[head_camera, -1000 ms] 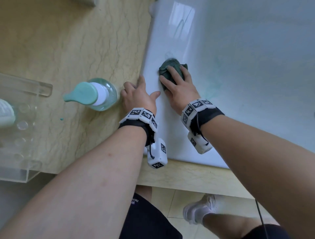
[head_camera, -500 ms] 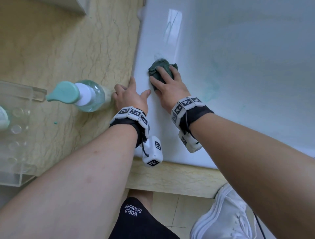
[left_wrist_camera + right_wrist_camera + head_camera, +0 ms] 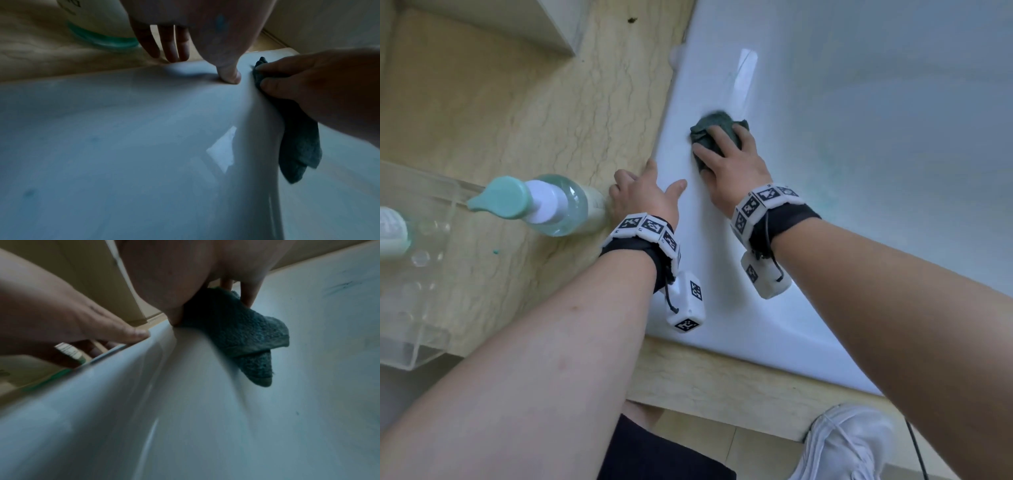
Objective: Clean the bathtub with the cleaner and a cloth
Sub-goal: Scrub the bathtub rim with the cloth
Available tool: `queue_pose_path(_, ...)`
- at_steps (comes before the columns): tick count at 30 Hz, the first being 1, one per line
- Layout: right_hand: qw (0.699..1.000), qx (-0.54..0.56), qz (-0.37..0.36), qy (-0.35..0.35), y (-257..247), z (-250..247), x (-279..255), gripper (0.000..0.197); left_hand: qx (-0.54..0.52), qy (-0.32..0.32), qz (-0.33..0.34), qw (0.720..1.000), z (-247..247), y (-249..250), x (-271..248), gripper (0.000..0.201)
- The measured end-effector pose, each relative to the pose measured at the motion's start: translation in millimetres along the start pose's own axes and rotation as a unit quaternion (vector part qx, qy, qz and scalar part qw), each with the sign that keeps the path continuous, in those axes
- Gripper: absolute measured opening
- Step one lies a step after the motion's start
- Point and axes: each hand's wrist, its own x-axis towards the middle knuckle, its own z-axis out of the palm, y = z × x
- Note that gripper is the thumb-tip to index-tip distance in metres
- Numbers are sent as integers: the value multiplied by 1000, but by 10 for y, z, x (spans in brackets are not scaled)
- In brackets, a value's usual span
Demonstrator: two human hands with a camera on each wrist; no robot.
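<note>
Head view: right hand (image 3: 732,168) clutches a crumpled dark-green cloth (image 3: 714,132), left hand (image 3: 645,198) flat

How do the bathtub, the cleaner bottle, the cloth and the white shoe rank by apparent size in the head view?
1. bathtub
2. white shoe, though nearness to the camera inflates it
3. cleaner bottle, close to the shoe
4. cloth, partly covered by the right hand
</note>
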Motion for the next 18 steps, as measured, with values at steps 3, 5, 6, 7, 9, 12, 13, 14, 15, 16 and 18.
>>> queue_pose_path(3, 999, 23, -27, 28, 79, 65, -125, 39, -13, 3, -15, 1000, 15, 108, 49, 64)
queue_pose_path(5, 998, 23, -34, 40, 149, 15, -7, 38, -19, 12, -18, 1000, 41, 151, 70, 64)
queue_pose_path(6, 999, 18, -25, 34, 179, -41, 101, 37, -23, 15, -21, 999, 54, 165, 76, 64)
queue_pose_path(7, 1000, 11, -13, 22, 211, -104, 220, 38, -27, 16, -24, 999, 66, 181, 81, 64)
queue_pose_path(9, 1000, 6, 5, 12, 263, -213, 416, 38, -28, 17, -35, 999, 81, 206, 91, 64)
queue_pose_path(12, 1000, 14, 25, 9, 232, -224, 461, 39, -25, 17, -45, 999, 78, 245, 106, 63)
queue_pose_path(13, 999, 17, 26, 7, 216, -190, 423, 40, -26, 17, -48, 998, 70, 265, 113, 63)
queue_pose_path(14, 999, 21, 24, 4, 202, -157, 373, 40, -26, 17, -52, 998, 66, 288, 122, 63)
queue_pose_path(15, 999, 26, 19, 5, 202, -128, 330, 40, -27, 16, -57, 998, 61, 313, 133, 63)
queue_pose_path(16, 999, 32, 10, 11, 212, -108, 307, 39, -28, 16, -62, 998, 59, 335, 144, 63)
queue_pose_path(18, 999, 36, -4, 25, 253, -125, 330, 37, -31, 16, -71, 997, 65, 373, 155, 64)
